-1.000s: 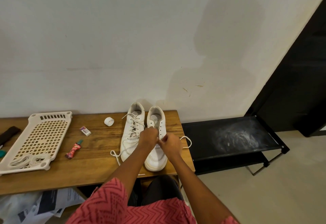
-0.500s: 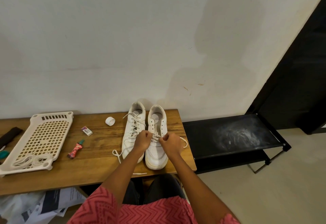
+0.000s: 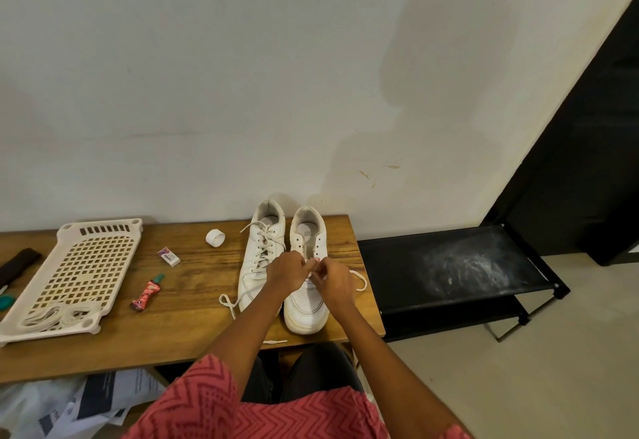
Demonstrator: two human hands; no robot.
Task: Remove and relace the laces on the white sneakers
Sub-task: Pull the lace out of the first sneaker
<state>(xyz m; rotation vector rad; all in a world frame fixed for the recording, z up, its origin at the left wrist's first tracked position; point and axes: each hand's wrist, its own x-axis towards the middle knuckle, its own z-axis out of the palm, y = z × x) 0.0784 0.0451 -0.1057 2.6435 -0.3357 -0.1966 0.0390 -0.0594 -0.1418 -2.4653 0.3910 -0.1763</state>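
Left white leather sneaker (image 3: 260, 259) is laced; both hands, left hand (image 3: 287, 272) and right hand (image 3: 332, 278), pinch the thin white lace (image 3: 358, 279) at the right white sneaker's (image 3: 307, 304) low eyelets, upper rows unlaced, near the wooden table's (image 3: 193, 300) right edge.

The table (image 3: 193, 300) is showing grained, slightly glossy wood. The sneakers (image 3: 304, 304) are looking smooth and matt; the tray (image 3: 103, 227) is looking like plastic.
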